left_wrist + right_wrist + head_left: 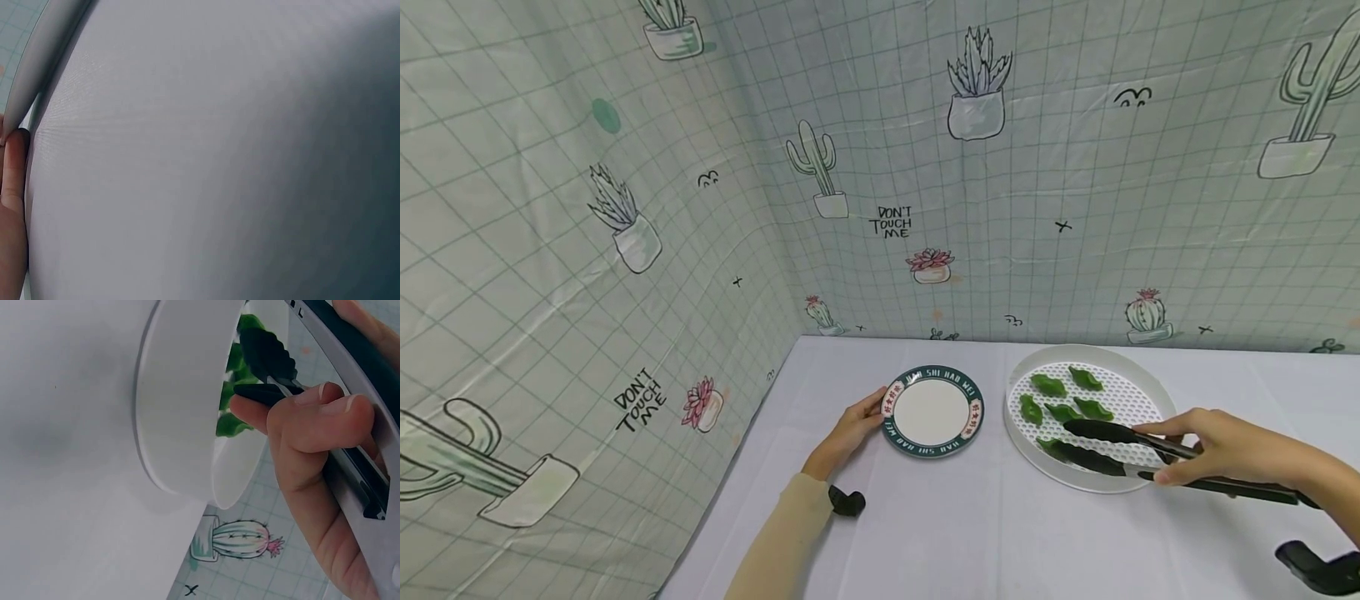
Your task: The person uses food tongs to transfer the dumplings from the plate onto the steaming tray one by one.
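Observation:
My left hand holds the left rim of a round white plate with a dark green lettered border, on the table. In the left wrist view, only part of the left hand shows, at the left edge. My right hand grips black and metal tongs. Their black tips are spread apart over the near part of a round white tray with a perforated base. Several green dumpling-like pieces lie in it. One green piece is partly hidden by the lower tip; whether it touches cannot be told.
A white cloth covers the table. Behind and to the left hangs a grid-patterned curtain with cactus drawings. The plate stands left of the tray, with a narrow gap between them. Black wrist straps show near both hands.

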A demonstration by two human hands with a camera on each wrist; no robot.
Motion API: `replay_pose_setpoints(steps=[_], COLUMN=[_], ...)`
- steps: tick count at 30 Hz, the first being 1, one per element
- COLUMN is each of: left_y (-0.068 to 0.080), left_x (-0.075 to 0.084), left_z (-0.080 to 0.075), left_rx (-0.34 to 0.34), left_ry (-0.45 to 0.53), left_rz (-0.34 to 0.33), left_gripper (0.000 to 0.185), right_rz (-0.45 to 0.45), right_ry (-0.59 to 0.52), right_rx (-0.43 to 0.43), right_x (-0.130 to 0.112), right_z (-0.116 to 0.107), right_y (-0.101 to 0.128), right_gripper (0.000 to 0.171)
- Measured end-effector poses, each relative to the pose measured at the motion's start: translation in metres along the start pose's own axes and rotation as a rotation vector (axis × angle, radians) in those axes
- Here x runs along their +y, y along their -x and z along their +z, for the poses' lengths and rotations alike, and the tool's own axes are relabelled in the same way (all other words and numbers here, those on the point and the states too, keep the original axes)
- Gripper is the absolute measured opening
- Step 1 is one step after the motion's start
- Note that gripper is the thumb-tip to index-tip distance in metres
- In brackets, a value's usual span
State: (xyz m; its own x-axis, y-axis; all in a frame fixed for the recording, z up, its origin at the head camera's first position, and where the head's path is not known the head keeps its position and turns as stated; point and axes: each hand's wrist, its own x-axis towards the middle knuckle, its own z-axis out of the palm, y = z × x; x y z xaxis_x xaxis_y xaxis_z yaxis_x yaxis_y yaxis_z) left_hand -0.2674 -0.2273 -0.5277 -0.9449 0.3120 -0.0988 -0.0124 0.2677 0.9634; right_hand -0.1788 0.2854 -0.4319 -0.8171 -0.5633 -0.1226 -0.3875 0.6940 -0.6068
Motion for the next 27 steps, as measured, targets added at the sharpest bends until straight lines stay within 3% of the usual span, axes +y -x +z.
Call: replay_pose_setpoints(steps=[15, 21, 27], left_y=[0.001, 0.0, -0.001], left_x=[0.0, 0.001, 0.001], left_z=[0.0, 0.001, 0.0], left_rx=[0.017, 0.013, 0.013], left_ry=[-0.017, -0.007, -0.012], left_rz=[0.006, -0.004, -0.012], left_gripper=[0.054, 0.054, 0.054], right_rz=[-0.066, -0.02, 0.071], right_ry=[-0.092, -0.066, -0.21], right_rx=[0.04, 0.124, 0.152], right_x=[0.004, -0.009, -0.033], right_z=[0.004, 0.008, 0.018], right_y=[0.0, -0.002, -0.007], right_gripper=[0.058, 0.06, 0.069])
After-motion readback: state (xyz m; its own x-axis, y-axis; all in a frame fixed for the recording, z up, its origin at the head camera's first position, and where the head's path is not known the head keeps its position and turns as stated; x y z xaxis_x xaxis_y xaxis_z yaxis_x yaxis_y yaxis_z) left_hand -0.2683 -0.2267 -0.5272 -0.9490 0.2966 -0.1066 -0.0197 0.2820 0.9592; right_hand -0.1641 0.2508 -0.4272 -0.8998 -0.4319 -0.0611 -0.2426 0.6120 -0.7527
